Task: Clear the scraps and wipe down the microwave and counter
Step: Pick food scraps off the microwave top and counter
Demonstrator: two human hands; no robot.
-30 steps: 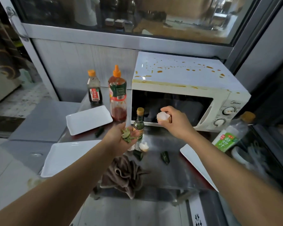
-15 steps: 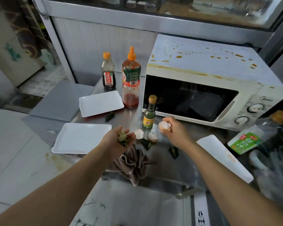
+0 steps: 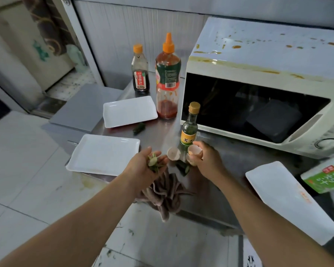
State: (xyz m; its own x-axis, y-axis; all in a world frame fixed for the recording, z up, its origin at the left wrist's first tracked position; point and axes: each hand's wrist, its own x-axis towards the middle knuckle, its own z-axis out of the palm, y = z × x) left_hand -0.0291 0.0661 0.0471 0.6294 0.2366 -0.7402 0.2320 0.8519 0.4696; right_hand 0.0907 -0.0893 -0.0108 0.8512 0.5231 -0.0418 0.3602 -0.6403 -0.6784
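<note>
Cupping green scraps (image 3: 153, 162), left hand (image 3: 143, 168) (right hand (image 3: 206, 160) pinching eggshell (image 3: 195, 150)) near counter (image 3: 216, 182) edge.

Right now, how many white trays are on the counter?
3. One tray sits at the back left beside the sauce bottles, one at the front left edge by the left hand, and one at the right, overhanging the counter edge. None looks hidden.

Head-worn wide-angle camera is looking forward and down, close over the steel counter (image 3: 216, 191) and microwave (image 3: 258, 74).
</note>
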